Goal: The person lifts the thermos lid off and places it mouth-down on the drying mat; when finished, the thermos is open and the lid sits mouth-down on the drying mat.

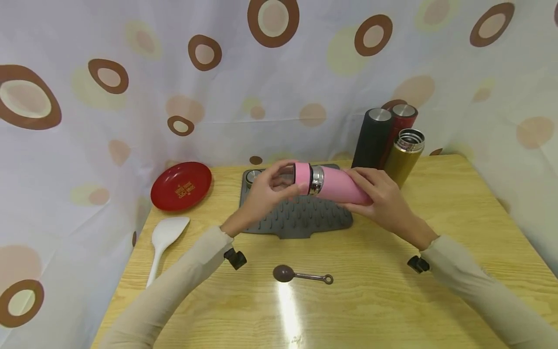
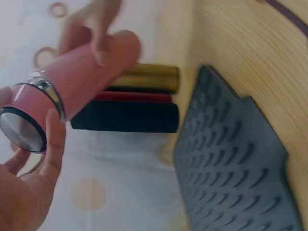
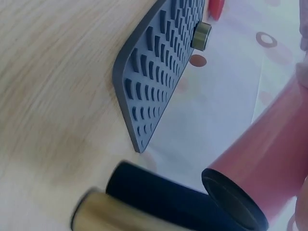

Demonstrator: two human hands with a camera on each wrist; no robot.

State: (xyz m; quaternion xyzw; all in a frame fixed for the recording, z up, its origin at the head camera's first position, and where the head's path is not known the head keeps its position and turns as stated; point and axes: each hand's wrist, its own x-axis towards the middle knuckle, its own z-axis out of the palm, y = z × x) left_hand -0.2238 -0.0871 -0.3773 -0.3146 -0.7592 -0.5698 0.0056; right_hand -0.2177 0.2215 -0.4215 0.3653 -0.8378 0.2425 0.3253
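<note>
A pink thermos bottle [image 1: 342,185] is held tilted nearly on its side above a grey ridged mat [image 1: 301,215]. My right hand [image 1: 385,201] grips its body near the black-rimmed base, which shows in the right wrist view. At the other end my left hand [image 1: 266,191] holds the pink cap [image 1: 302,178] between thumb and fingers. A steel neck [image 1: 317,180] shows between cap and body; whether the cap still sits on its thread I cannot tell. The cap's round steel top [image 2: 21,132] faces the left palm.
Black [image 1: 372,138], red [image 1: 404,116] and open gold [image 1: 405,155] bottles stand at the back right. A small green-sided lid [image 3: 201,36] sits on the mat. A red plate [image 1: 180,186] and white spatula [image 1: 167,235] lie at left, a brown spoon [image 1: 284,274] in front.
</note>
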